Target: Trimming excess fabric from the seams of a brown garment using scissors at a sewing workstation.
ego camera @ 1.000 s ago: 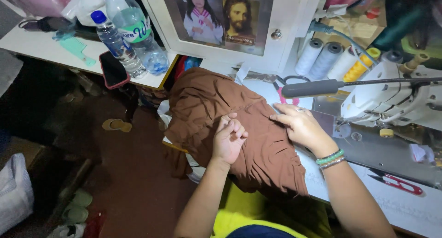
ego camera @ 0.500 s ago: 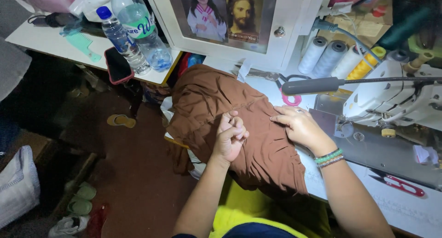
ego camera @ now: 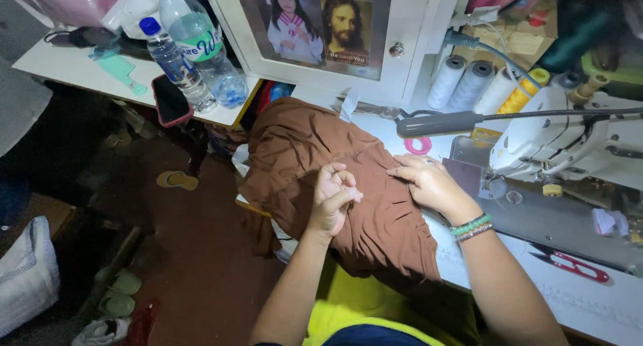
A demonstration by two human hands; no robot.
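brown cloth (ego camera: pixel 321 165), bunched on the table edge (ego camera: pixel 603 299) left of the sewing machine (ego camera: pixel 562 138). left hand (ego camera: pixel 333 200) curled tight, pinching a fold; right hand (ego camera: pixel 429 183) flat, fingers spread, pressing the cloth down. step judged: working a seam by hand. pinched point hidden by knuckles; any needle too small to tell. red snips (ego camera: pixel 569 264) well apart.

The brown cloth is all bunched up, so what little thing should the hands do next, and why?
Probably smooth the wrinkled brown cloth toward the white sewing machine: the left hand pinches a fold, the right hand presses it flat beside the machine.
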